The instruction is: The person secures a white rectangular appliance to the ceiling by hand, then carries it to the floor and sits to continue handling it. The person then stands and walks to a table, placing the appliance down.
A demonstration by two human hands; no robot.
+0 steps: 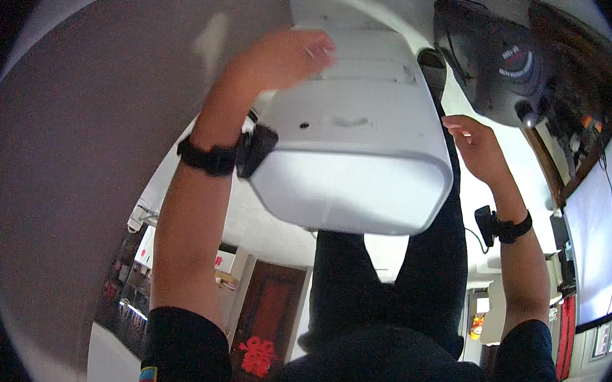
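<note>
Left grip (287, 60) over white casing (357, 184) — right grip (478, 151) beside it.

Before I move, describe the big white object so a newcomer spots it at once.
Find the person's dark trousers, lower middle, then look just above them. There is the big white object, its upper left behind the left hand, the right hand off its right side. Unlike the dark grey item at upper right, it is pale and round-cornered.
</note>
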